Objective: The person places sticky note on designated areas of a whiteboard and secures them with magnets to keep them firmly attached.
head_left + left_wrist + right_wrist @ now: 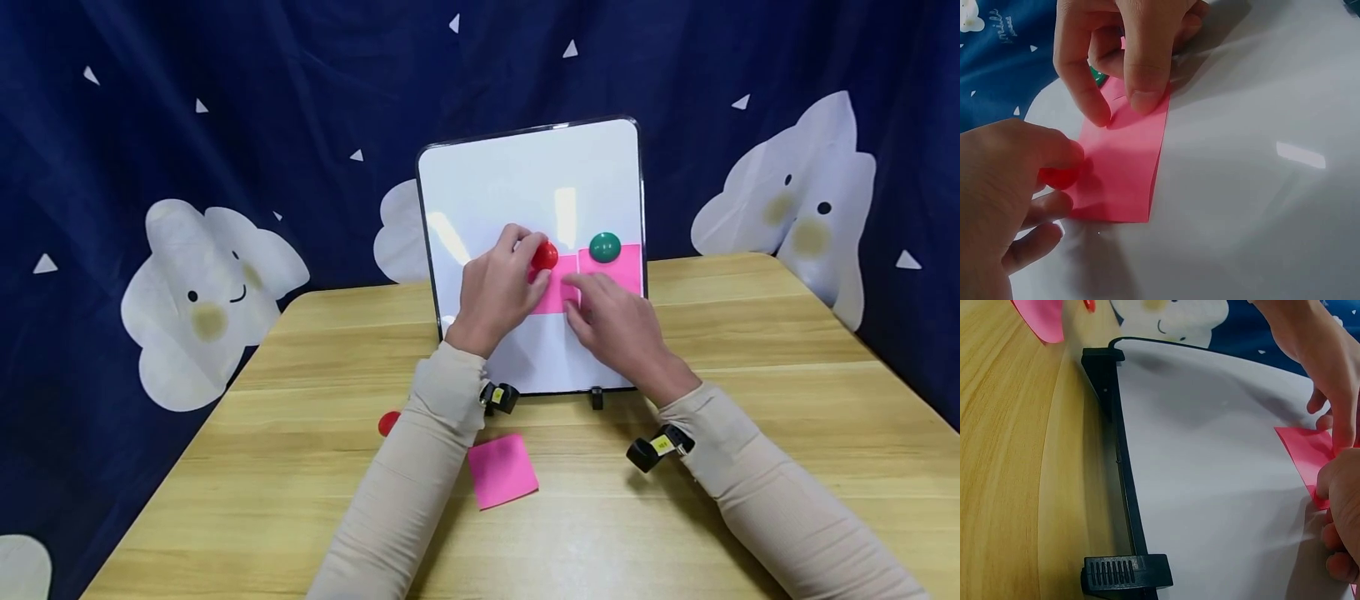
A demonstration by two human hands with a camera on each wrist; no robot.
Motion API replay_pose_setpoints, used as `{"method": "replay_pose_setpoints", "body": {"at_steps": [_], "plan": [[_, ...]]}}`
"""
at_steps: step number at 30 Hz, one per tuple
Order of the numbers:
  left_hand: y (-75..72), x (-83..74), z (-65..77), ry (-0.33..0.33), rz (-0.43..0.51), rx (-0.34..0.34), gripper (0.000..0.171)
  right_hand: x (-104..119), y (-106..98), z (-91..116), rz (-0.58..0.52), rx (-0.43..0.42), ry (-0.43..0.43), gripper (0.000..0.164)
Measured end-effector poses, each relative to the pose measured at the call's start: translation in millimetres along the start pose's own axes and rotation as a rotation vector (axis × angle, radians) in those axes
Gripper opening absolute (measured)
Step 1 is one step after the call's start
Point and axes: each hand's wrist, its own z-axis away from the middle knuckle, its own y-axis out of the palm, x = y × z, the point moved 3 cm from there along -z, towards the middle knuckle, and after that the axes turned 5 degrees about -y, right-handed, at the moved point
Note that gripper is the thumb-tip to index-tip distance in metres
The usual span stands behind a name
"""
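My left hand (495,287) pinches a red round magnet (545,255) at the top of a pink sticky note (551,296) on the whiteboard (495,187). In the left wrist view, thumb and fingers surround the red magnet (1060,178), hiding part of it. My right hand (618,321) rests on the same note near its right end, thumb and index fingertips apart on the paper. Right beside it, a second pink note (622,271) sits under a green round magnet (604,247). The left wrist view shows the held note's lower edge standing slightly off the board.
A loose pink sticky note (504,472) lies on the wooden table (585,533). Another red magnet (387,422) is beside my left forearm. Black feet (597,398) support the tilted board. A dark blue curtain (322,75) with clouds hangs behind.
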Motion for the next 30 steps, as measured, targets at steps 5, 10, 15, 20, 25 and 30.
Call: {"method": "replay_pose_setpoints", "body": {"at_steps": [5,10,15,20,25,30], "plan": [[0.2,-2.7,-1.5,-0.01,0.001,-0.01,0.039,0.3,-0.8,0.1,-0.001,0.005,0.008,0.037],[2.0,-3.9,-2.9,-0.02,0.005,-0.012,0.039,-0.6,-0.4,0.4,-0.01,-0.007,0.003,0.035],[4.3,-4.3,-4.2,-0.031,-0.004,-0.01,0.04,-0.5,0.1,0.0,-0.01,-0.008,-0.004,0.034],[4.6,-5.8,-5.0,-0.037,-0.013,-0.008,0.04,-0.8,0.0,0.0,-0.004,0.001,0.004,0.035],[4.3,-7.7,-6.0,-0.043,-0.013,0.001,0.04,-1.4,-0.2,0.5,-0.004,0.006,0.01,0.036],[3.8,-9.4,-7.4,-0.048,-0.02,0.007,0.041,-1.6,-1.5,0.7,-0.008,-0.002,0.004,0.035]]}}
